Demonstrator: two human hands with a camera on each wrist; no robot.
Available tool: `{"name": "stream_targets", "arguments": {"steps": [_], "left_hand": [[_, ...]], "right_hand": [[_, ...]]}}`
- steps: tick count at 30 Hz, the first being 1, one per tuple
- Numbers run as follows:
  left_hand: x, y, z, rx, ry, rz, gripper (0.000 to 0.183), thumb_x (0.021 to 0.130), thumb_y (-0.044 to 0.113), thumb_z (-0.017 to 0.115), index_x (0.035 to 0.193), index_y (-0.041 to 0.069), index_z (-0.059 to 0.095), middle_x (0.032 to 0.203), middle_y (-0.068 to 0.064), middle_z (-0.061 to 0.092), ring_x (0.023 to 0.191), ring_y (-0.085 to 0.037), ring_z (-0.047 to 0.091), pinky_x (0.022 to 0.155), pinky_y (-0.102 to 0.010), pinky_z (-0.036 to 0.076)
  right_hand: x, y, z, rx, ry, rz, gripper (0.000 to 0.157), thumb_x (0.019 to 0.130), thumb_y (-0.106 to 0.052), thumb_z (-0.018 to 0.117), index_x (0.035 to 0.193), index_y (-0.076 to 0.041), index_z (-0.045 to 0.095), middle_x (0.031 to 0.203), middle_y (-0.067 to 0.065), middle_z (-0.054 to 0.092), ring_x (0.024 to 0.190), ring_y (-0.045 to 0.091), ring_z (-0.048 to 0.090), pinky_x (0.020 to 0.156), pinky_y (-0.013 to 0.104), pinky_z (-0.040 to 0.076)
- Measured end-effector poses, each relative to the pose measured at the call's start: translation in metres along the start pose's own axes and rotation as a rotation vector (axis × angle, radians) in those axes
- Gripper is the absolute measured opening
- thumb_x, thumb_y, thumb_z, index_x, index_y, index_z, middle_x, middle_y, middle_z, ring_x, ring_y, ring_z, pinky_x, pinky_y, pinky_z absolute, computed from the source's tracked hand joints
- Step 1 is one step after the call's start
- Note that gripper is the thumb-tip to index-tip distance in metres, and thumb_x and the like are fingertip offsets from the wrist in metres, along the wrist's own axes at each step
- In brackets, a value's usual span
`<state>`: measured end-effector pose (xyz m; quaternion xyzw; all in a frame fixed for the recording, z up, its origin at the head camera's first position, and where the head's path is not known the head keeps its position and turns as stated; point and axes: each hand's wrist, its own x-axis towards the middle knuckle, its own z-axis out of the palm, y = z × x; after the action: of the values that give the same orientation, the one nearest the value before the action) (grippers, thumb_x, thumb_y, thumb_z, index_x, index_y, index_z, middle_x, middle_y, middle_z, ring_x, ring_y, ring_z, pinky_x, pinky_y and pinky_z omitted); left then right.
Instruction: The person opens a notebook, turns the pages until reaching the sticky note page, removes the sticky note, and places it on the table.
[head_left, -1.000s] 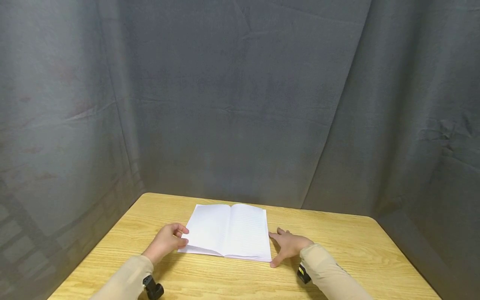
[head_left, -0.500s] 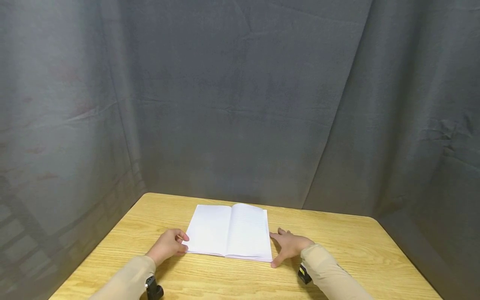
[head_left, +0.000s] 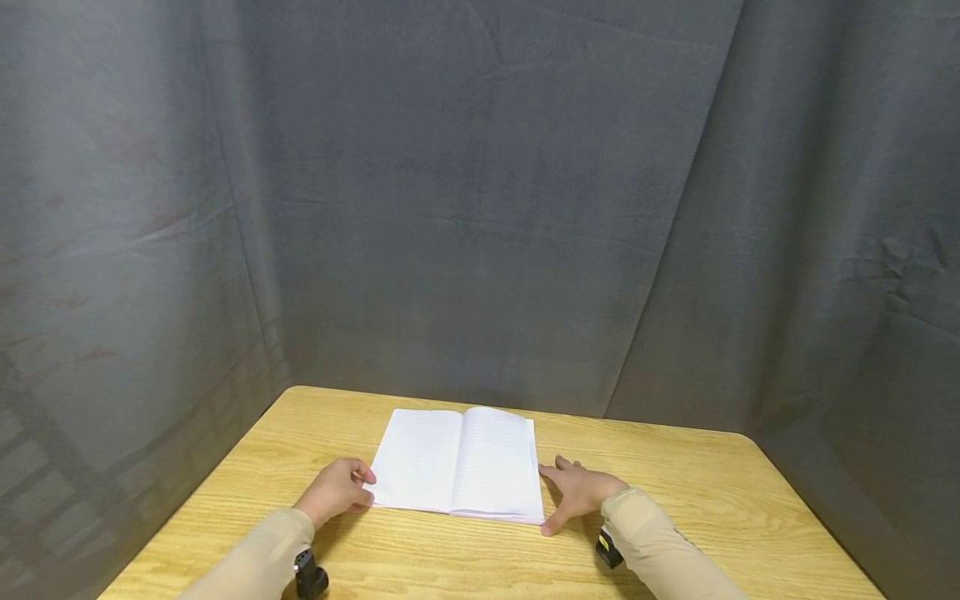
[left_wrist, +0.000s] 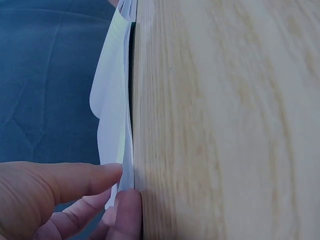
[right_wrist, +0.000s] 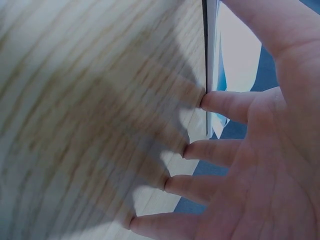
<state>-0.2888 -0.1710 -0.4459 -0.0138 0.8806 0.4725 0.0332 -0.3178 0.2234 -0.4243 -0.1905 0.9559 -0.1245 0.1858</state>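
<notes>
An open notebook (head_left: 495,467) with white, faintly lined pages lies on the wooden table. My left hand (head_left: 335,490) is at its near left corner. In the left wrist view, the thumb (left_wrist: 107,176) lies on the page side and a fingertip (left_wrist: 131,207) sits at the outer edge, pinching the notebook's margin between them. Across from it, my right hand (head_left: 579,493) rests beside the right edge with fingers spread. Seen from the right wrist, the fingertips (right_wrist: 212,101) touch the tabletop, the index one right against the notebook's edge.
The wooden table (head_left: 675,475) has rounded far corners. Grey curtains (head_left: 465,208) hang behind it and on both sides. A small black camera (head_left: 309,575) is strapped under the left wrist and another (head_left: 608,548) under the right.
The left page, raised a little at its near edge one second ago, now lies flat. My left hand has come down slightly toward the near edge. The right hand stays put.
</notes>
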Motion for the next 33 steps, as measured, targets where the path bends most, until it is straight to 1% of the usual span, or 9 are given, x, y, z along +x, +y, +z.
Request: {"name": "stream_targets", "arguments": {"steps": [6,15,21,25,29,33], "left_hand": [[0.001,-0.002,-0.001,0.045,-0.003,0.004,0.021,0.073,-0.007,0.073,0.09,-0.002,0.061,0.079,-0.009,0.049,0.07,-0.019,0.053,0.06,-0.031,0.054],[0.0,-0.002,-0.003,0.049,-0.007,0.001,0.022,0.073,-0.005,0.073,0.091,-0.002,0.062,0.079,-0.009,0.051,0.07,-0.019,0.053,0.061,-0.032,0.054],[0.0,0.0,-0.004,0.059,-0.006,-0.001,0.023,0.073,-0.004,0.074,0.092,-0.001,0.062,0.076,-0.008,0.052,0.064,-0.018,0.052,0.058,-0.031,0.051],[0.001,0.004,-0.007,0.069,-0.002,-0.005,0.022,0.074,-0.003,0.074,0.092,-0.001,0.062,0.076,-0.008,0.052,0.063,-0.018,0.053,0.057,-0.03,0.05],[0.002,0.011,-0.011,0.063,-0.003,-0.007,0.02,0.077,-0.001,0.072,0.095,-0.001,0.062,0.079,-0.009,0.053,0.065,-0.02,0.053,0.057,-0.031,0.05],[0.003,0.019,-0.015,0.062,0.001,0.01,0.022,0.079,0.002,0.072,0.099,-0.001,0.062,0.08,-0.009,0.053,0.063,-0.02,0.051,0.056,-0.031,0.046]], "right_hand": [[0.0,0.0,0.0,0.003,0.004,-0.002,0.107,0.065,-0.049,0.085,0.148,-0.005,0.034,0.152,0.032,0.024,0.134,0.059,0.025,0.101,0.074,0.027],[0.001,0.001,0.001,0.015,-0.002,0.005,0.108,0.065,-0.051,0.084,0.149,-0.006,0.033,0.152,0.032,0.023,0.135,0.059,0.024,0.102,0.074,0.027],[0.001,0.003,0.001,0.009,0.0,0.006,0.109,0.065,-0.051,0.084,0.149,-0.006,0.033,0.153,0.031,0.023,0.135,0.058,0.024,0.101,0.074,0.027],[0.002,0.003,0.001,0.006,0.0,-0.004,0.108,0.065,-0.051,0.084,0.149,-0.005,0.033,0.152,0.032,0.023,0.135,0.059,0.024,0.102,0.073,0.027],[0.002,0.003,0.001,0.008,-0.003,-0.011,0.108,0.065,-0.049,0.085,0.149,-0.004,0.033,0.152,0.033,0.023,0.134,0.06,0.024,0.102,0.073,0.026],[0.002,0.003,0.001,0.012,-0.004,-0.011,0.107,0.066,-0.048,0.085,0.149,-0.004,0.033,0.152,0.033,0.023,0.134,0.06,0.023,0.102,0.074,0.026]]}}
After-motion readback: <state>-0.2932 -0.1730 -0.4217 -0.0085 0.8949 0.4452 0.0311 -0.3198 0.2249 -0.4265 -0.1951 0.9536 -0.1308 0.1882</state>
